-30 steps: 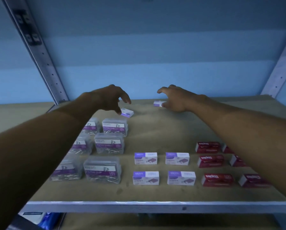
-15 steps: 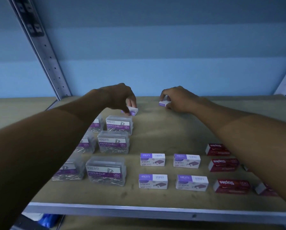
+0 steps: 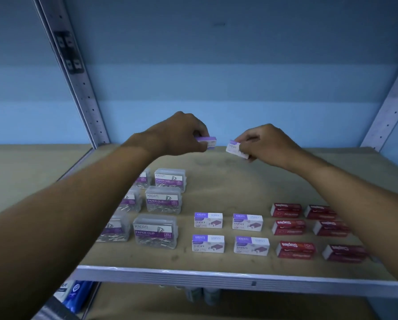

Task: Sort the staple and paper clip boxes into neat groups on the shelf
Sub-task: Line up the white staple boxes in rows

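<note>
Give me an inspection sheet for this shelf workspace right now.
Surface: wooden shelf board, metal front edge.
Job's things: clear paper clip boxes grouped left; four purple-white staple boxes centre; red staple boxes right.
Clutter: nothing seen.
Hands: left hand holds a purple-white box lifted; right hand pinches another box.
Cables: nothing seen.
Surroundings: blue wall, perforated uprights, blue items below.

Left hand (image 3: 179, 135) and right hand (image 3: 266, 142) raised, fingers curled in pinches.
</note>
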Motion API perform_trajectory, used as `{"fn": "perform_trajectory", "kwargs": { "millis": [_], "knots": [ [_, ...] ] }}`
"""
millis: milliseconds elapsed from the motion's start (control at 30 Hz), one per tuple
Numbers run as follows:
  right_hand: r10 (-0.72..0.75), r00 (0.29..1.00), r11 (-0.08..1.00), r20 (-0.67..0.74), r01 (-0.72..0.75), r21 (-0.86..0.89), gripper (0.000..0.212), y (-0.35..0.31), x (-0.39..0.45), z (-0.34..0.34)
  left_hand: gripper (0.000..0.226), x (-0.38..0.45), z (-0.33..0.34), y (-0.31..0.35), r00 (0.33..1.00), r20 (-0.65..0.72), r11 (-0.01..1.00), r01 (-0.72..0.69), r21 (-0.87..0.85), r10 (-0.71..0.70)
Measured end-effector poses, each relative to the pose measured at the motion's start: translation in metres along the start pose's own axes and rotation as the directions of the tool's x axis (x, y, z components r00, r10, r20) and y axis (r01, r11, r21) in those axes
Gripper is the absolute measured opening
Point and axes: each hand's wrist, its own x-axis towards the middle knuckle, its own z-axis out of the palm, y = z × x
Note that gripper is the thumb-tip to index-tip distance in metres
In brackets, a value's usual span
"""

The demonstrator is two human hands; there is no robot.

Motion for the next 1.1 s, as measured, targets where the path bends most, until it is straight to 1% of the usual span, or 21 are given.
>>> {"fn": "perform_trajectory", "kwargs": {
  "millis": [67,167,233,267,367,500,667,733,900,1100],
  "knots": [
    [0.0,1.0,1.0,-0.028,0.0,0.001,0.018,-0.005,-0.021,-0.003,0.018,-0.014,0.003,0.018,0.999,-0.015,0.996,0.046,-0.075,-0.048],
    [0.023,1.0,0.999,-0.019,-0.023,-0.025,0.018,-0.009,-0.05,-0.003,0.014,-0.032,0.016,0.04,0.982,-0.006,0.968,0.185,-0.171,-0.189],
    [0.034,0.999,0.998,-0.025,-0.036,-0.05,0.017,-0.006,-0.066,-0.001,0.016,-0.042,0.028,0.05,0.968,0.0,0.954,0.247,-0.167,-0.251],
    [0.035,0.999,0.997,-0.028,-0.037,-0.067,0.016,-0.003,-0.073,0.0,0.017,-0.047,0.035,0.054,0.966,-0.003,0.954,0.256,-0.158,-0.259],
    [0.021,1.0,0.992,0.005,-0.021,-0.127,0.013,0.006,-0.087,0.004,0.017,-0.059,0.053,0.062,0.969,-0.009,0.962,0.243,-0.123,-0.246],
    [-0.012,0.999,0.982,0.051,0.021,-0.186,0.015,0.015,-0.089,0.006,0.017,-0.066,0.061,0.063,0.973,0.036,0.968,0.23,-0.103,-0.227],
    [-0.017,0.995,0.977,0.097,0.038,-0.21,0.016,0.021,-0.087,0.01,0.022,-0.063,0.063,0.063,0.984,0.1,0.987,0.151,-0.06,-0.145],
    [-0.021,0.993,0.974,0.113,0.046,-0.221,0.016,0.021,-0.085,0.012,0.025,-0.061,0.065,0.064,0.983,0.123,0.99,0.139,-0.037,-0.133],
    [-0.012,0.985,0.965,0.17,0.056,-0.255,0.02,0.022,-0.081,0.018,0.028,-0.059,0.071,0.063,0.972,0.173,0.988,0.152,0.041,-0.157],
    [0.005,0.98,0.962,0.199,0.049,-0.267,0.02,0.023,-0.08,0.018,0.025,-0.062,0.076,0.059,0.965,0.183,0.982,0.191,-0.001,-0.188]
  ]
}}
